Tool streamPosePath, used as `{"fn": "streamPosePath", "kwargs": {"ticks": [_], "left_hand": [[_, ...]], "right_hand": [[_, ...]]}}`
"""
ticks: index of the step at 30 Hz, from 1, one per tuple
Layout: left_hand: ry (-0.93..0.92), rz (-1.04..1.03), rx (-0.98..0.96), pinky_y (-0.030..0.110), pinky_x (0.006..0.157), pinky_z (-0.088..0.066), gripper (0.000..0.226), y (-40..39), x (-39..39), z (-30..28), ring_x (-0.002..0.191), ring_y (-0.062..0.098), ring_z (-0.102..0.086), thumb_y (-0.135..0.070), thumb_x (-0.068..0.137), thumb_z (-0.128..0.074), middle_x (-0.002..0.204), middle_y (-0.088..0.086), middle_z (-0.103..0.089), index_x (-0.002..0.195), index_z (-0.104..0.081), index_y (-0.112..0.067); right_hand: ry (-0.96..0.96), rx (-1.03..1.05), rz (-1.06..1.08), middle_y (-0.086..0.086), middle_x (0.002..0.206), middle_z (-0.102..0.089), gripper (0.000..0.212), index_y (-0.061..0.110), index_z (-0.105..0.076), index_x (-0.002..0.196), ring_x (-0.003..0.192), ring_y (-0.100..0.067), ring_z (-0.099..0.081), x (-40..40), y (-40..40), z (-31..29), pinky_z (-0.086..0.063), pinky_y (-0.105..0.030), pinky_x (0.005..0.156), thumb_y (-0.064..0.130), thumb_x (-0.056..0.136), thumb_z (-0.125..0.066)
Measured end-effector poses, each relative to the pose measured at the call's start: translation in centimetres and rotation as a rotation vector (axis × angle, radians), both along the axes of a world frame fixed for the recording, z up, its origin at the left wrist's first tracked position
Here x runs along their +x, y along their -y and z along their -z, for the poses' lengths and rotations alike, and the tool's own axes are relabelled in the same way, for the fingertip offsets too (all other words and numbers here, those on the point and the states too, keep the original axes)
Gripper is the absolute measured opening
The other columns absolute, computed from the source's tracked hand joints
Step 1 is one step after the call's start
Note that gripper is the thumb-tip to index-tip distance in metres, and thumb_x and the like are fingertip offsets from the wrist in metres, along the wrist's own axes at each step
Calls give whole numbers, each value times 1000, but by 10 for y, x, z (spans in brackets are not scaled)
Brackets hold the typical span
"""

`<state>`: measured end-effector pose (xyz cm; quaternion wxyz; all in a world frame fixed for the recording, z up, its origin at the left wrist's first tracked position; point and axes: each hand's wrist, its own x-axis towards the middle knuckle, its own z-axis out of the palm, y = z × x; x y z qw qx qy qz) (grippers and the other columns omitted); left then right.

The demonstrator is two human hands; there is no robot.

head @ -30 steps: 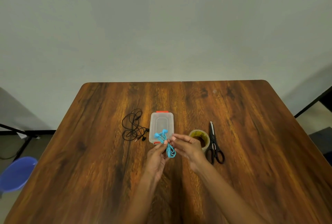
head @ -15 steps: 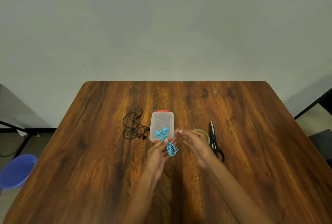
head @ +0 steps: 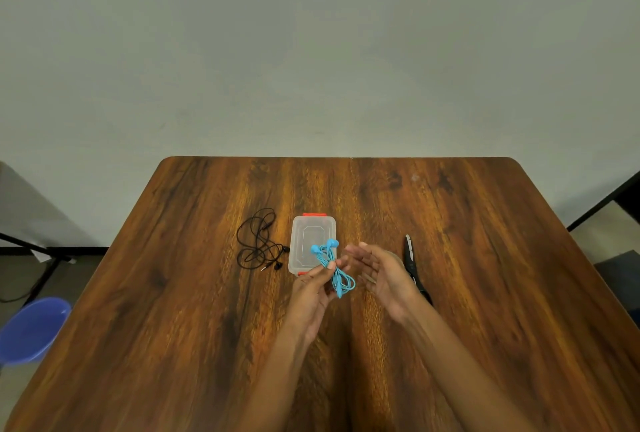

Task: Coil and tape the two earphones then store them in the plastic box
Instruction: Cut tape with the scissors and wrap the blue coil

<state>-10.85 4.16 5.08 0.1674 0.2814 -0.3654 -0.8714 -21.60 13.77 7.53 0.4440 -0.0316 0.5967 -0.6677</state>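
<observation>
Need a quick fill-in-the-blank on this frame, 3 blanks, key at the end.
1. The left hand pinches the coiled ____ earphones.
2. The black earphones lie loose on the table, to the ____ of the plastic box.
3. The right hand is open, and partly hides the black ____.

Missing: blue; left; scissors

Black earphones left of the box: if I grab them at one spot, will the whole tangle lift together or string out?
The black earphones lie in loose, uneven loops on the table, so they will probably string out and dangle. The thin cord looks floppy and light; the buds and plug at the near end would likely trail. Gathering several loops at once seems safer.
</observation>
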Motion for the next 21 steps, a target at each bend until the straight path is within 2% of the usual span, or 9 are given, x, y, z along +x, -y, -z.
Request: {"fn": "streamPosePath", "kwargs": {"ticks": [3, 7, 12, 17, 21], "left_hand": [[51, -9, -70, 32, 84, -55, 21, 0, -1, 0, 100, 19, -68, -15, 89, -58, 108, 12, -71, 103, -71, -6], [124, 14, -172, 29, 75, -55, 20, 1, 0, -2, 86, 13, -69, -13, 92, -56, 90, 6, -74, 87, -75, -10], [183, 75, -277, 27, 78, -55, 19, 7, 2, -6, 87, 13, -68, -10, 91, -56, 93, 11, -73, 93, -72, 0], [208, 124, -327, 27, 79, -56, 19, 11, 4, -9, 91, 17, -68, -10, 92, -56, 98, 14, -72, 97, -72, 0], [163, 84, -217, 27, 76, -56, 21, 8, 3, -8, 98, 21, -69, -11, 93, -53, 103, 14, -73, 102, -70, -1]], "right_hand": [[-10, 12, -1, -2, 107, -73, 27, 14, -74, 101, 103, -14, -63, 0, -1, 0, -44, -30, 85, 31, 88, -59], [-111, 99, -11, -3, 106, -73, 16, 15, -74, 90, 108, -14, -63, 1, -1, -3, -46, -35, 94, 26, 88, -62], [-291, 217, -40, -6, 101, -73, 23, 5, -73, 93, 106, -13, -63, -3, -2, -6, -50, -38, 96, 26, 85, -68], [-277, 186, -94, -6, 94, -75, 24, 7, -72, 96, 91, -16, -71, -6, -6, -4, -55, -34, 85, 19, 75, -78], [-350, 95, 72, -9, 88, -75, 21, 3, -73, 93, 84, -18, -73, 0, -5, 1, -57, -23, 64, 10, 74, -79]]}}
